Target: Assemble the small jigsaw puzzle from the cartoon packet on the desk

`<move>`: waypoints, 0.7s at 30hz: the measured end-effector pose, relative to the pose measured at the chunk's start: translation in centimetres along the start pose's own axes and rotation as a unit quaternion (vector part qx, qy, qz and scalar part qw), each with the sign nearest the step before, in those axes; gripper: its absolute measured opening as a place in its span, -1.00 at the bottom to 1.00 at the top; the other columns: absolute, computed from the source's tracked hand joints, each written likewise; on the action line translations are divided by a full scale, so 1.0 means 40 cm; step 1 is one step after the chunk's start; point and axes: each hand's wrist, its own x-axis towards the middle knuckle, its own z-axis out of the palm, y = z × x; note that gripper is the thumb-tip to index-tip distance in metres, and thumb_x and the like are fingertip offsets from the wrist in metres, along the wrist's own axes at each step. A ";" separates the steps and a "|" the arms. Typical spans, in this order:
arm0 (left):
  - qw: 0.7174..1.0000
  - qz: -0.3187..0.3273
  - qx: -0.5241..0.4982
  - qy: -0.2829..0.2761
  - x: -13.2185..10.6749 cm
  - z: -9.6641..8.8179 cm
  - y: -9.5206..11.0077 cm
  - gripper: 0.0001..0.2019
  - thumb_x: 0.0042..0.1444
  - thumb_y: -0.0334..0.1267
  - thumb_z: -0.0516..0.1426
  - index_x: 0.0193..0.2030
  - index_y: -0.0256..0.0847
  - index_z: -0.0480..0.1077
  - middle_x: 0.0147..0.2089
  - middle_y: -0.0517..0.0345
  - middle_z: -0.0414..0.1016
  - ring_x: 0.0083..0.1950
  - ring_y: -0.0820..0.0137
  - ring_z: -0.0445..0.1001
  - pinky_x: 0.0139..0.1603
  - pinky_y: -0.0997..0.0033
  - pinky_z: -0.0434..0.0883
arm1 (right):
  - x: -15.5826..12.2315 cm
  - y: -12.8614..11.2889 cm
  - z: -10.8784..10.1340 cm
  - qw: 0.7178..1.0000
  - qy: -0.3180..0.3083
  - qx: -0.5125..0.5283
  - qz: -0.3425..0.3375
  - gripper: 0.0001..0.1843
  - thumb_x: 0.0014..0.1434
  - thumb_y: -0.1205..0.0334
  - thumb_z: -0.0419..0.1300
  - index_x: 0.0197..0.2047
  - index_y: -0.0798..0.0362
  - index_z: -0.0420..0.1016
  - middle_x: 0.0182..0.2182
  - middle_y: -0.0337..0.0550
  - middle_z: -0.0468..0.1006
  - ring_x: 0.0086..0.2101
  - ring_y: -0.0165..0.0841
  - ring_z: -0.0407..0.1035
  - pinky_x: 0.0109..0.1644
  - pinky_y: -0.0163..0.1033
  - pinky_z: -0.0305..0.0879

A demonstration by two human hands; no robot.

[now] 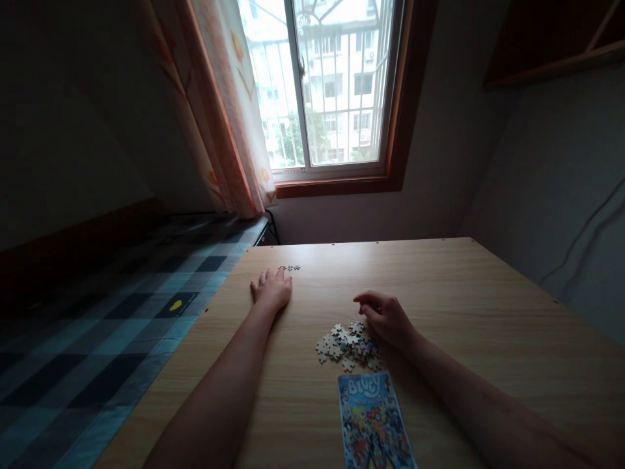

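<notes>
My left hand [271,288] lies flat on the wooden table [463,306], fingers stretched toward a short row of joined puzzle pieces [289,268] just beyond its fingertips. My right hand [385,317] hovers with curled fingers at the far right edge of a loose pile of puzzle pieces [347,345]; whether it holds a piece is hidden. A colourful puzzle picture card [374,423] lies on the table just in front of the pile, near me.
A bed with a blue checked cover [97,339] runs along the table's left side. A window [332,85] with a patterned curtain [219,111] is behind the table. A wall stands close on the right.
</notes>
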 end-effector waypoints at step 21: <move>1.000 -0.003 0.004 -0.008 0.001 0.001 0.004 -0.35 0.30 0.10 -0.23 0.44 -0.08 0.15 0.48 -0.10 0.05 0.48 0.01 -0.03 0.38 -0.29 -0.03 | 0.002 -0.001 -0.002 1.000 -0.007 -0.011 0.004 -0.71 0.12 0.34 0.11 -0.16 0.05 0.62 -0.44 -0.21 0.59 -0.44 -0.40 0.45 -0.33 -0.34 0.29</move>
